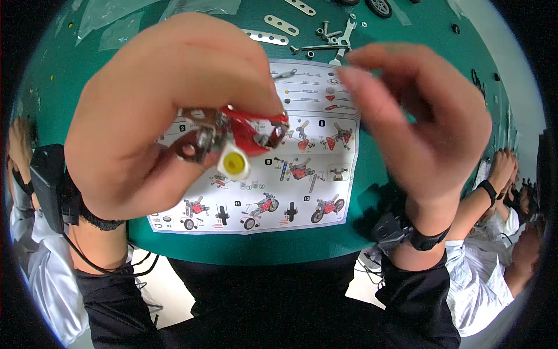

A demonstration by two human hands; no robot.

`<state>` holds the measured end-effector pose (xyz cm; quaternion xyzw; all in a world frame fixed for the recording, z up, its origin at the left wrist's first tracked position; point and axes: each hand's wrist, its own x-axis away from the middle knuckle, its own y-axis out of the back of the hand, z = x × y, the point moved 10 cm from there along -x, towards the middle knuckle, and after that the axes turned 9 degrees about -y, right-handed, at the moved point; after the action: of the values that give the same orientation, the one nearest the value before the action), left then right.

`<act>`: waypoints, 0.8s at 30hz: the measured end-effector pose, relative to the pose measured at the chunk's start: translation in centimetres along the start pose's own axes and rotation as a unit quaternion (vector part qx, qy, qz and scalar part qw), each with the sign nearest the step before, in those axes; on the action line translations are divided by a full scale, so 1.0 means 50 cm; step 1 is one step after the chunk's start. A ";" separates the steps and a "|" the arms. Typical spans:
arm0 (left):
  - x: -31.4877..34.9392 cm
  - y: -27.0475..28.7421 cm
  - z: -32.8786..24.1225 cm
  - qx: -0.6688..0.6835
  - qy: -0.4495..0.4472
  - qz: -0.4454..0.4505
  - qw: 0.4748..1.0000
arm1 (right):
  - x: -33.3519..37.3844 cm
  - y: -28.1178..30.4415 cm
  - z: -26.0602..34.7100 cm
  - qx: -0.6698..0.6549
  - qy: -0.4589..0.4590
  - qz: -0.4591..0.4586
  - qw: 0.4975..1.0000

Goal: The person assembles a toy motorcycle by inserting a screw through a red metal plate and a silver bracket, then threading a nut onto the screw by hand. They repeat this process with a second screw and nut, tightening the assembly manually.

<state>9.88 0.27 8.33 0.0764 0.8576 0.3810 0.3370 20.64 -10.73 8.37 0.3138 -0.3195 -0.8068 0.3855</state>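
My left hand [145, 116] is closed round a small model motorcycle part-assembly [250, 134], made of red plates and silvery metal pieces with bolts. A white piece with a yellow round centre [235, 164] sticks out from its lower side. Fingers cover part of the assembly. To the right, my right hand [412, 110] is raised above the edge of the instruction sheet [325, 215], smeared a little by motion. Its thumb and forefinger are slightly apart, and nothing shows between them. The printed sheet, with assembly drawings, lies flat beneath both hands.
A small metal wrench [347, 36] lies beyond the sheet among several bolts and nuts [325, 32]. Perforated metal strips [281, 25], a black wheel [379, 7] and clear plastic bags [110, 20] lie on the green table [232, 249]. Other people's hands [503, 167] rest at both sides.
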 end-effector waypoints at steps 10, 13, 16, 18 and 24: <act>0.013 0.033 0.028 -0.072 0.011 -0.049 0.996 | 0.000 -0.043 -0.106 0.033 -0.149 0.072 0.986; 0.038 0.040 0.053 -0.028 0.025 -0.179 0.983 | 0.004 -0.048 -0.114 0.038 -0.164 0.081 0.982; 0.043 0.039 0.060 0.006 0.019 -0.201 0.979 | 0.004 -0.055 -0.116 0.012 -0.187 0.089 0.978; 0.039 0.050 0.033 -0.011 0.005 -0.167 0.986 | 0.011 -0.061 -0.141 -0.026 -0.235 0.100 0.966; 0.030 0.037 0.019 -0.028 -0.039 -0.109 0.993 | -0.012 -0.037 -0.135 0.055 -0.120 0.056 0.990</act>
<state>9.10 2.72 8.38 -0.0116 0.8360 0.3624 0.4118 25.25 -11.15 3.07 0.2168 -0.4245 -0.7968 0.3713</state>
